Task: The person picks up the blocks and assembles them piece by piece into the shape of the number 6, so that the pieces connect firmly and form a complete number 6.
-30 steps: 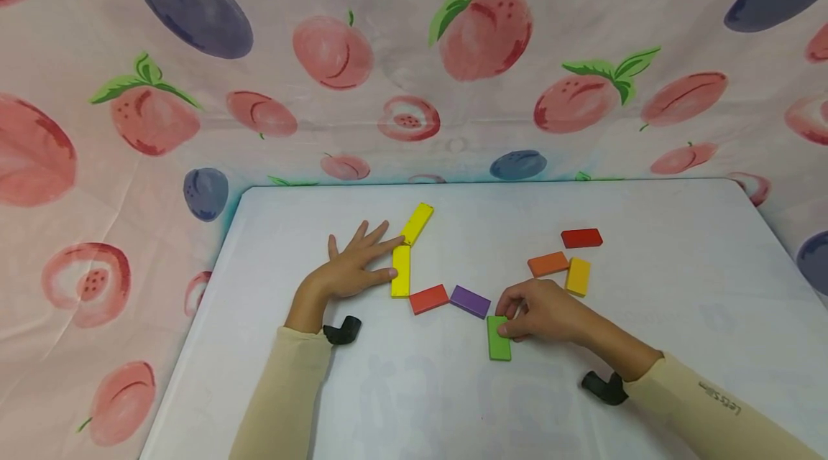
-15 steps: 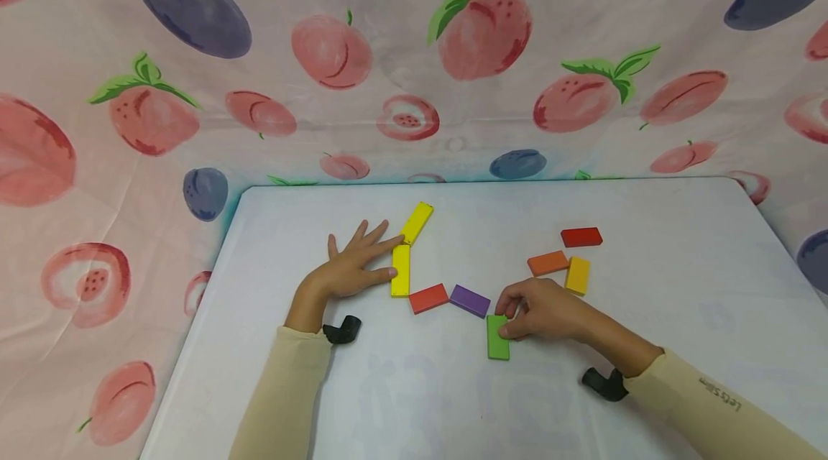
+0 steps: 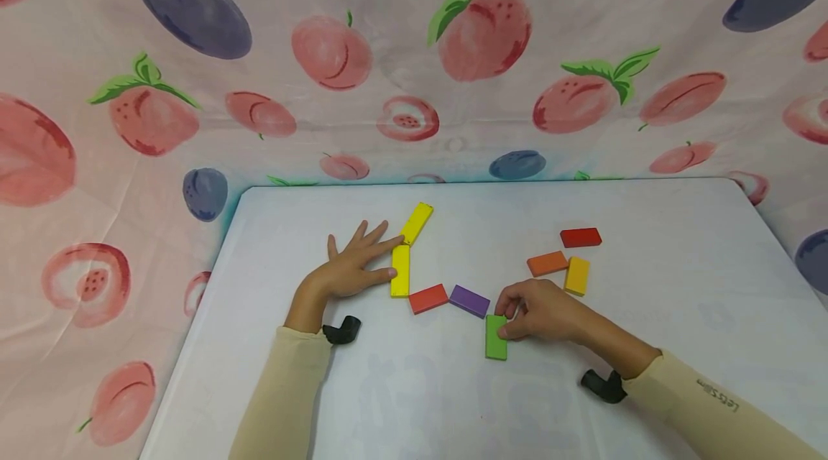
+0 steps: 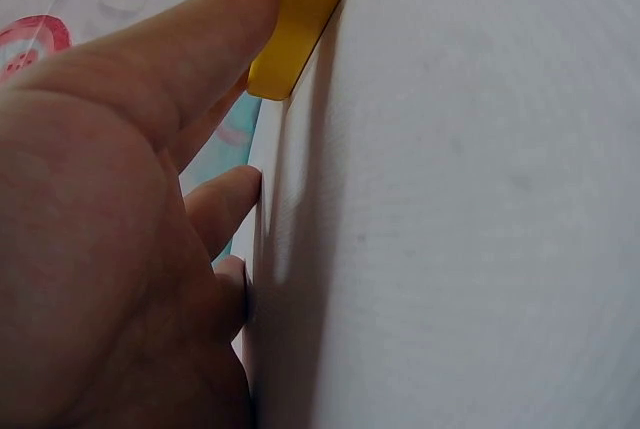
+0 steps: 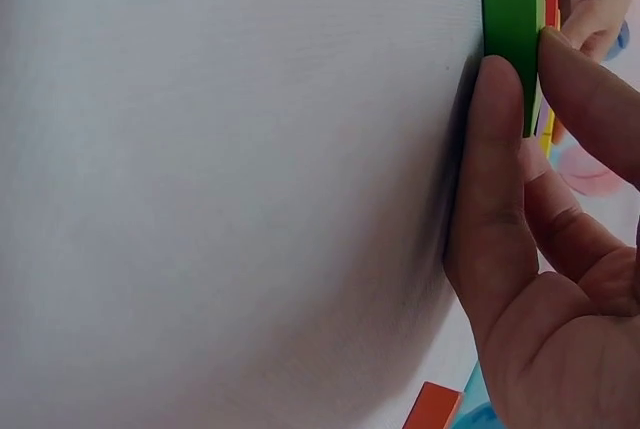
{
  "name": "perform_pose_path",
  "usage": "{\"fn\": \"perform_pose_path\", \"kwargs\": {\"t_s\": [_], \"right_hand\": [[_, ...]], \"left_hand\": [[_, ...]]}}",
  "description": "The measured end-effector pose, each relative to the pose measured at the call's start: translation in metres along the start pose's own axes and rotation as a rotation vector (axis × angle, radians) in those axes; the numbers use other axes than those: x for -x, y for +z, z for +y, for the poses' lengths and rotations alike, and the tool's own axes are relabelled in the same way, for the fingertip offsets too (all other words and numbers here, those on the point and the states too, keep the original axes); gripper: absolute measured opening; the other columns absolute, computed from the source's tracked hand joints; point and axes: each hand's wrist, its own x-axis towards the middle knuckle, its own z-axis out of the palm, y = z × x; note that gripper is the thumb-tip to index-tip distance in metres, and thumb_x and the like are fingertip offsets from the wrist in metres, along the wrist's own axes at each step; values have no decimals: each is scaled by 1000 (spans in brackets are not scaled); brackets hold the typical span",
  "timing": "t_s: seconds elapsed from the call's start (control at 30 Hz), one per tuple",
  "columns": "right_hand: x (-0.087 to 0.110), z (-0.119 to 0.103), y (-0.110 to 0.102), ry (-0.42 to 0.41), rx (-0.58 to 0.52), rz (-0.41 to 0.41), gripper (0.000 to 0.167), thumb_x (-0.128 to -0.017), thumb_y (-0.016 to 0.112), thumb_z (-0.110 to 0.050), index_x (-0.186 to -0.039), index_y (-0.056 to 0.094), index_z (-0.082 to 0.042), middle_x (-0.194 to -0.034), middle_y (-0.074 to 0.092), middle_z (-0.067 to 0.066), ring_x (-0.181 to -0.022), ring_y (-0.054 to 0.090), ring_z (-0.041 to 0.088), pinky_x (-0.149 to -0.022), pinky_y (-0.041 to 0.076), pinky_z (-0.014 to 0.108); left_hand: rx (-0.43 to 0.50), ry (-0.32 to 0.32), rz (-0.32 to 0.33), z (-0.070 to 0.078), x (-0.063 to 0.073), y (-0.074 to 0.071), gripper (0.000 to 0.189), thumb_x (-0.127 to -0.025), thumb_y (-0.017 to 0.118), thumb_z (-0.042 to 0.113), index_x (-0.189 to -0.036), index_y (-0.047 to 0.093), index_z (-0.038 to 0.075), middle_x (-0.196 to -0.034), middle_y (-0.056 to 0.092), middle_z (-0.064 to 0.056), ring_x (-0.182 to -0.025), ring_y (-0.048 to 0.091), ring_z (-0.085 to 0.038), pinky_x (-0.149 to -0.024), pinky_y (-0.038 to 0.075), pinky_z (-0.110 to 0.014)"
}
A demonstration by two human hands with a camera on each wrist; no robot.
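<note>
A bent chain of flat rectangular blocks lies on the white table (image 3: pixel 414 402). My left hand (image 3: pixel 346 269) lies with fingers spread; its index fingertip and thumb touch the left side of the chain, where an upright yellow block (image 3: pixel 400 280) meets a slanted yellow block (image 3: pixel 417 223). From there a red block (image 3: pixel 428 299) and a purple block (image 3: pixel 469 300) lead to the right. My right hand (image 3: pixel 543 309) holds the green block (image 3: pixel 495 346) by its far end with curled fingers and thumb. In the right wrist view, two digits bracket the green block's (image 5: pixel 512 9) edge and top.
Right of my right hand lie an orange block (image 3: pixel 547 264), an amber block (image 3: pixel 577 276) and a dark red block (image 3: pixel 581 238). A fruit-print cloth (image 3: pixel 414 50) hangs behind the table. Black wrist mounts (image 3: pixel 343 330) show at both cuffs.
The green block has slid slightly to the left under my right hand, its top end now closer to the purple block. My left hand has stayed in place.
</note>
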Motion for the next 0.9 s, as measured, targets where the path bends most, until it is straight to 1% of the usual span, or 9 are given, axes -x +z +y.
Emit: {"fn": "perform_pose_path", "kwargs": {"t_s": [0.33, 0.5, 0.9], "right_hand": [[1, -1, 1, -27, -15, 5, 20, -82, 86, -25, -98, 74, -21, -85, 66, -5, -84, 57, 18, -70, 51, 31], [1, -1, 0, -34, -18, 1, 20, -82, 85, -24, -99, 75, -21, -85, 66, -5, -84, 58, 18, -71, 51, 32], [2, 0, 0, -41, -12, -2, 21, -82, 85, -27, -99, 74, -22, -85, 67, -6, -84, 58, 17, -71, 51, 31]], "left_hand": [[-5, -6, -3, -1, -1, 1, 65, -98, 58, 58, -157, 33, 46, -173, 6, 9, -160, -12, -26, -112, -24, -74], [0, 2, -1, 0, 0, 0, 66, -98, 59, 57, -158, 34, 45, -174, 7, 6, -160, -12, -29, -111, -23, -75], [-1, 1, 2, 0, 0, 0, 66, -98, 58, 57, -158, 33, 45, -174, 7, 7, -161, -11, -29, -111, -23, -75]]}}
